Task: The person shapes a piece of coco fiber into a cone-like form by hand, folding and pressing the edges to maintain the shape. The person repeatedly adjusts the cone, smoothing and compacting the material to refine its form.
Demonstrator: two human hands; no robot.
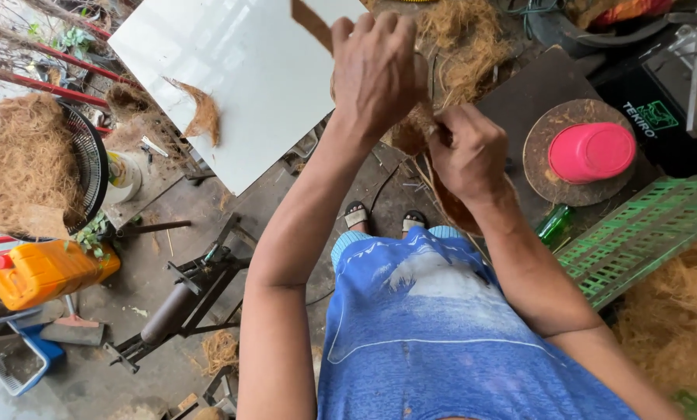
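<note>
Nearest the camera is the person's blue shirt point(441, 334), with two sandalled feet point(385, 218) showing on the concrete floor point(131, 365) below. Both forearms rise from it to meet above the feet. The right hand point(473, 155) is closed in a fist around the edge of a brown coconut-fibre piece point(449, 204), a curved, bowl-like shape that hangs under the wrist. The left hand point(375, 70) is just above and beside it, fingers curled down over the upper part of the same fibre work, so that the two hands touch or nearly touch; what lies under the left palm is hidden.

Right of the hands, a dark board point(535, 93) carries a round fibre disc point(543, 159) with a pink cup point(592, 152) upside down on it. A green bottle point(554, 224) lies beside a green plastic crate point(644, 233).

To the left, a white panel point(239, 78) holds a curled husk strip point(203, 113). Farther left are a fan guard heaped with loose fibre point(22, 155) and an orange jerrycan point(45, 271). More loose fibre point(465, 47) lies beyond the hands.
</note>
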